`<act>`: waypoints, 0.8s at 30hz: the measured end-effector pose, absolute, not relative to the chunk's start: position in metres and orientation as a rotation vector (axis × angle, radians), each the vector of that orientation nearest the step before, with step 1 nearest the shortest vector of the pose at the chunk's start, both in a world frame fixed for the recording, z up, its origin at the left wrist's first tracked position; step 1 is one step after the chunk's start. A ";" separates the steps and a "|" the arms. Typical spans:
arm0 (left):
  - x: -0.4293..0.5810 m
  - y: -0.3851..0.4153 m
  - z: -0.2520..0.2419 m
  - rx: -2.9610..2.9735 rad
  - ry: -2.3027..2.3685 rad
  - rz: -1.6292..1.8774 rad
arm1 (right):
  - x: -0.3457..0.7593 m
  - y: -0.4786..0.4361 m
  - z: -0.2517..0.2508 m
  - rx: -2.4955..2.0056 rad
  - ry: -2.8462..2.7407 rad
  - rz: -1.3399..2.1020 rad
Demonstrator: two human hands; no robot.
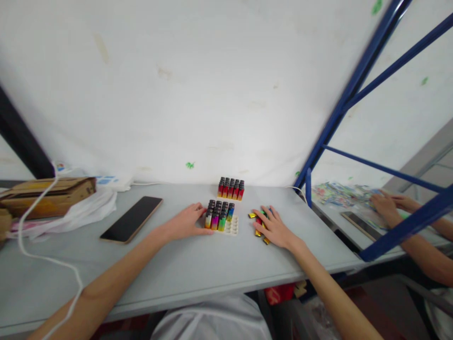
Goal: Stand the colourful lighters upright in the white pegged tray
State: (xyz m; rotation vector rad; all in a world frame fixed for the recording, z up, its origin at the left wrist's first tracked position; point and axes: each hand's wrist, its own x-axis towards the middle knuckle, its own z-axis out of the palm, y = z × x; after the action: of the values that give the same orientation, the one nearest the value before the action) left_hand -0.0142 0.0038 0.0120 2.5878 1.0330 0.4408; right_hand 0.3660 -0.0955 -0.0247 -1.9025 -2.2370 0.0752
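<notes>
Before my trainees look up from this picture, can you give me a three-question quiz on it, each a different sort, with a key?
1. Multiple choice: which is nearest the left hand?
A. cardboard box
B. white tray
C. blue frame
2. Short answer: what lies under the fingers of the right hand?
3. True or false: as the camera sees it, the phone lies to the left of the tray.

Key: 1. B. 2. Loose lighters. 3. True.

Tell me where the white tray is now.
In the head view, the tray sits on the table just below centre, between the left hand and right hand, in front of the red lighters.
</notes>
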 end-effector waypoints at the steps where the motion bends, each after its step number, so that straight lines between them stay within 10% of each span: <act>1: -0.014 0.003 0.012 2.585 1.034 0.440 | 0.359 -0.092 -0.024 -1.900 -2.237 0.108; 24: -0.013 0.000 0.013 2.597 1.052 0.411 | 0.385 -0.013 0.031 -2.188 -1.954 0.218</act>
State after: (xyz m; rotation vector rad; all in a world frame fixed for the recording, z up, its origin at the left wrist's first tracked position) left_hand -0.0127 0.0003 0.0134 2.5965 1.0524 0.4109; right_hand 0.3848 -0.0134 0.0308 -2.1880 -1.9540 0.2179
